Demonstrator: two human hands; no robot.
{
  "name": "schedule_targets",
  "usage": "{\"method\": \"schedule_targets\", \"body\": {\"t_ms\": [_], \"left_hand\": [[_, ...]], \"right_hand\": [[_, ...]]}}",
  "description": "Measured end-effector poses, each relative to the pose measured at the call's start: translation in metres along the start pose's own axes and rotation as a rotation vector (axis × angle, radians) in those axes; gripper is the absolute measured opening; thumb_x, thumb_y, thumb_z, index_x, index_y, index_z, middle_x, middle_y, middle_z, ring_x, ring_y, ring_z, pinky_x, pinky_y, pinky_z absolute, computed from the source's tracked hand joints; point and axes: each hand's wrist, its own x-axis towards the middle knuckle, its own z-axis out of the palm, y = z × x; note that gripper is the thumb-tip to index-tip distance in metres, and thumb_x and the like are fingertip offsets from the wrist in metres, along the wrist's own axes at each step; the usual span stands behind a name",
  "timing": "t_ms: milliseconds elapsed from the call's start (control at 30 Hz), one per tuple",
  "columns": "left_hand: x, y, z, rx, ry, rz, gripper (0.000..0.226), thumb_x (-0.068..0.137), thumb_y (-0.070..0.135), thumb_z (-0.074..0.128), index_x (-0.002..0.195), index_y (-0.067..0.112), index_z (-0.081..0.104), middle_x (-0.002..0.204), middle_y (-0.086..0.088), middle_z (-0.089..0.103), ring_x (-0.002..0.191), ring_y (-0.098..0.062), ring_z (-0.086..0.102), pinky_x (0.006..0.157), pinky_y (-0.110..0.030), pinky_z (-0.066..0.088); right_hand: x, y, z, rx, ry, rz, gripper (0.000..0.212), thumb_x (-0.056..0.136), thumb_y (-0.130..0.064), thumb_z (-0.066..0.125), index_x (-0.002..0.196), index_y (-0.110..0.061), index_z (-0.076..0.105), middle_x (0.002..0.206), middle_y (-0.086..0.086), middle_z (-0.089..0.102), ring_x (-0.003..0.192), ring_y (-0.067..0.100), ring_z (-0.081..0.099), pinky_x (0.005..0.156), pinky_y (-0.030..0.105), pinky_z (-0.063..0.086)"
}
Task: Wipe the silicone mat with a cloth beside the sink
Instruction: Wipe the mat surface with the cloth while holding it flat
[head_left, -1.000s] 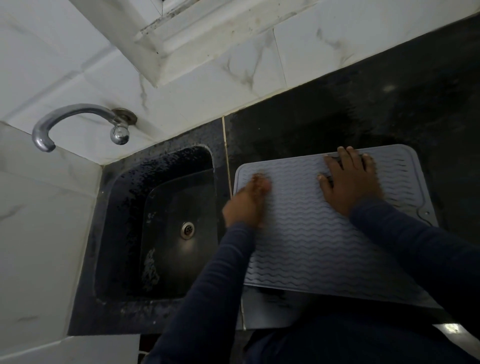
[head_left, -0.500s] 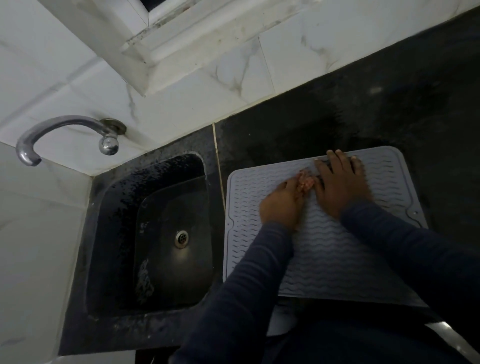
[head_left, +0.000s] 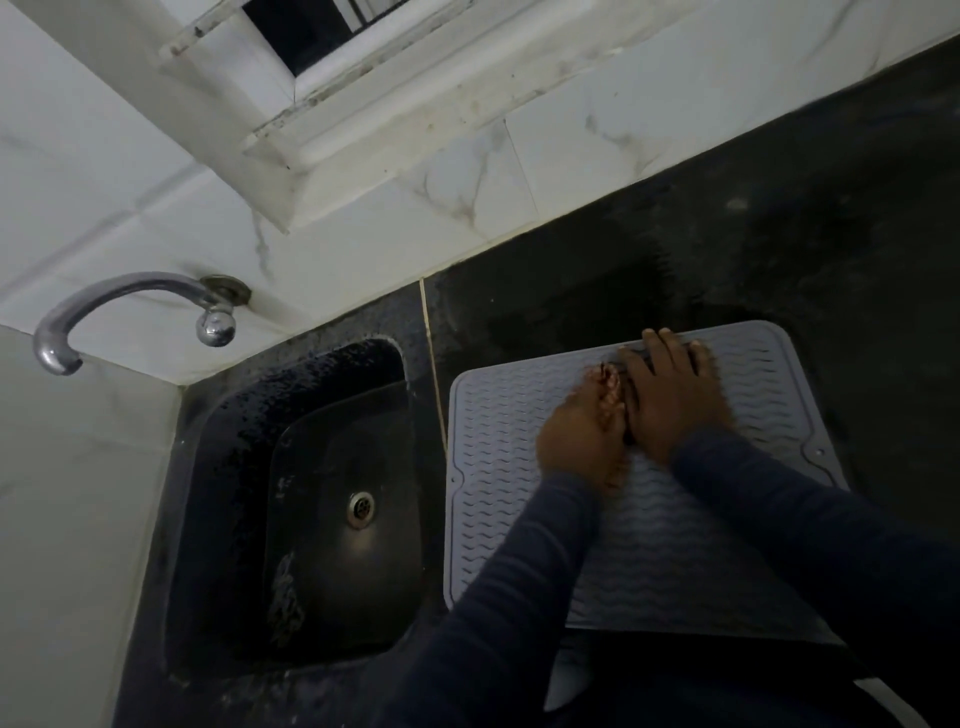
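The grey silicone mat (head_left: 519, 467) looks matt with raised wavy ribs, the tap (head_left: 130, 291) shiny chromed metal, the dark surface (head_left: 779, 234) speckled stone, the wall tiles (head_left: 467, 182) glossy marbled white.

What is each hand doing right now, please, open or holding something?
Left hand: grips the cloth on the mat.
Right hand: open, pressed flat on the mat.

The left hand (head_left: 582, 441), gripping a crumpled reddish cloth (head_left: 609, 385), has travelled rightward across the pale grey wavy-ribbed silicone mat (head_left: 498, 467). A second ago it sat near the mat's far left corner, well apart from the right hand (head_left: 670, 400). Now it lies up against that hand's thumb side, and the cloth shows more plainly.
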Motion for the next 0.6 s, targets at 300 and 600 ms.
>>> {"method": "schedule_targets", "body": {"t_ms": [300,600], "left_hand": [[0.006,-0.112,-0.072,0.182,0.065,-0.362,0.047,0.088,0.067,0.042,0.111,0.028,0.055,0.099,-0.006,0.066,0.092,-0.030,0.063,0.080,-0.038,0.050],[0.004,-0.019,-0.022,0.004,0.014,-0.014,0.040,0.095,0.054,0.043,0.123,0.030,0.058,0.111,0.009,0.067,0.096,-0.009,0.062,0.085,-0.030,0.049]], "right_hand": [[0.001,0.002,0.006,0.036,0.049,0.004,0.058,0.099,-0.043,0.019,0.152,-0.020,0.028,0.161,0.011,0.018,0.149,0.027,0.010,0.120,0.048,0.003],[-0.001,0.000,0.003,0.025,0.039,-0.001,0.060,0.098,-0.046,0.019,0.153,-0.022,0.023,0.162,0.011,0.012,0.149,0.028,0.006,0.120,0.049,0.002]]}}
